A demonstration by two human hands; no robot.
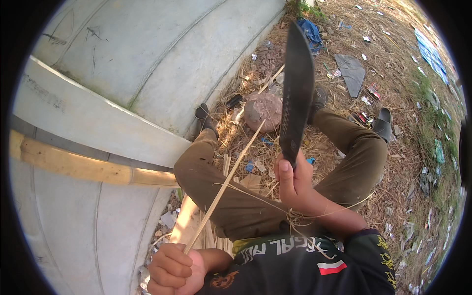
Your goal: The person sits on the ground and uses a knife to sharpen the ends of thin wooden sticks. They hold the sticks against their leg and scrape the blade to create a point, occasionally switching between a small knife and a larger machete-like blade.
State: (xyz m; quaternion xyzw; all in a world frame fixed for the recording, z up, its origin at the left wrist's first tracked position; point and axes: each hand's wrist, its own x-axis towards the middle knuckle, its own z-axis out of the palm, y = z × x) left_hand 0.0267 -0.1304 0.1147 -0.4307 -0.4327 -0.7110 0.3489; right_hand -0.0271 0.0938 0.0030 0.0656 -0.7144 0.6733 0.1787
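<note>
My left hand (176, 269) is closed round the lower end of a long, thin pale stick that looks like split bamboo (220, 193). The stick slants up and away, its far tip over a rounded reddish-brown stone (264, 112) on the ground between my feet. In my right hand (296, 183) is a machete (297, 88), gripped at the handle, its broad dark blade pointing up and away from me. Blade and stick are apart. Thin curled shavings (293, 216) lie across my lap and by my right wrist.
A grey concrete wall (162, 54) rises on the left, with a thick bamboo pole (78, 160) along it. Pale split pieces (189, 220) lie beside my left leg. Dry straw and litter cover the ground, with a loose sandal (383, 125) and a blue plastic bag (309, 33).
</note>
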